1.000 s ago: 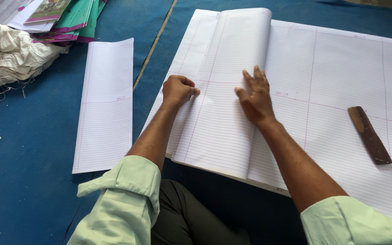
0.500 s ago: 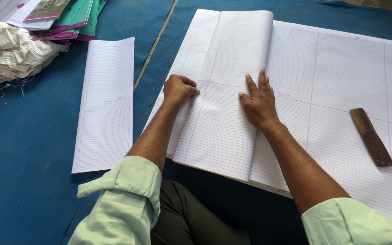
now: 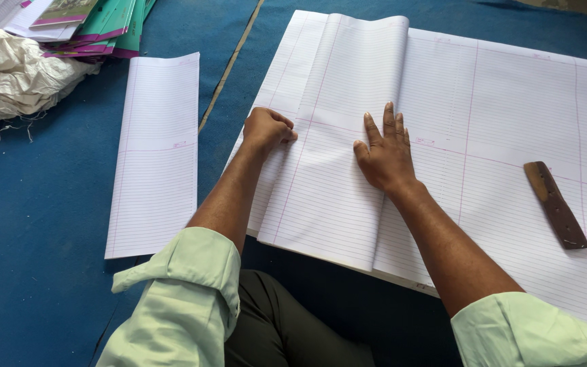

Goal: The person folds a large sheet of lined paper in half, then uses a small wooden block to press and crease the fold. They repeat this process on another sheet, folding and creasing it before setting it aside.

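Here, a folded sheet of white ruled paper lies doubled over on a large stack of the same lined sheets, spread on a blue floor mat. The right hand presses flat, fingers spread, along the fold; the left hand, curled into a loose fist, pins the sheet's free edge. A clean crease seems to call for squared edges and firm, even pressure. A brown wooden creasing stick rests untouched nearby.

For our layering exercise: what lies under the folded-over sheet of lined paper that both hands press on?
Under the folded sheet lies a stack of lined paper, on blue cloth. The part beneath the fold is covered.
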Tool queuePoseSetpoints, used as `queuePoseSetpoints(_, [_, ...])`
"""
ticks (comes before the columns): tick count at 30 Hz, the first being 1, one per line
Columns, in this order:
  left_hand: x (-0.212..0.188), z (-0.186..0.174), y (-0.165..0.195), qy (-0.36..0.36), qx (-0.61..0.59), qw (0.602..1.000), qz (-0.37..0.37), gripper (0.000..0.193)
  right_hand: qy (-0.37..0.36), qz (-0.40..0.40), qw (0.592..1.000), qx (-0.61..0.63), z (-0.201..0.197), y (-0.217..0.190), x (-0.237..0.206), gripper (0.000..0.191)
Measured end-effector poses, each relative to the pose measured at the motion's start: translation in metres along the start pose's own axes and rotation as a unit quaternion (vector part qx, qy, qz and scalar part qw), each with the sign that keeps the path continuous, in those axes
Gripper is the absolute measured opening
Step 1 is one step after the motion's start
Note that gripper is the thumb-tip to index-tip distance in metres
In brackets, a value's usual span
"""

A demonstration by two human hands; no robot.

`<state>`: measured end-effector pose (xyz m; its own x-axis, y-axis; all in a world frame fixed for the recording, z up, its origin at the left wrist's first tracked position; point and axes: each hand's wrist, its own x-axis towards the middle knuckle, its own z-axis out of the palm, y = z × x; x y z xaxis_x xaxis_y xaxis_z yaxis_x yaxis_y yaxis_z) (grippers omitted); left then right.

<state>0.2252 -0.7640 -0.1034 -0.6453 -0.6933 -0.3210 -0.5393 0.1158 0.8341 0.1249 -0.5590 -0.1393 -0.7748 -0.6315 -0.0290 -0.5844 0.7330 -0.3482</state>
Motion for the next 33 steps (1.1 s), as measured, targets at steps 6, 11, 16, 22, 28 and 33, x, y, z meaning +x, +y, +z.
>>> queuePoseSetpoints(6, [-0.001, -0.001, -0.002, 0.013, 0.008, 1.000, 0.007, 0.014, -0.003, -0.004, 1.000, -0.015, 0.002, -0.003, 0.000, 0.068])
queuePoseSetpoints(11, [0.003, 0.003, 0.000, 0.009, 0.104, 0.994, 0.017, 0.038, -0.007, -0.003, 1.000, -0.021, -0.002, -0.006, 0.000, 0.068])
queuePoseSetpoints(16, [-0.003, 0.014, 0.004, -0.013, 0.160, 0.981, 0.108, 0.039, 0.000, 0.004, 1.000, 0.011, -0.006, -0.007, -0.001, 0.069])
queuePoseSetpoints(22, [-0.005, 0.028, 0.022, -0.032, 0.428, 0.871, 0.240, 0.027, 0.016, -0.012, 0.989, 0.144, -0.022, 0.008, 0.003, 0.062])
queuePoseSetpoints(28, [-0.004, 0.038, 0.045, -0.101, 0.521, 0.823, 0.205, 0.025, -0.011, 0.042, 0.982, 0.183, -0.062, 0.041, 0.002, 0.050])
queuePoseSetpoints(33, [-0.016, 0.049, 0.065, -0.160, 0.522, 0.829, 0.123, 0.031, -0.005, 0.106, 0.991, 0.081, -0.092, 0.092, -0.013, 0.048])
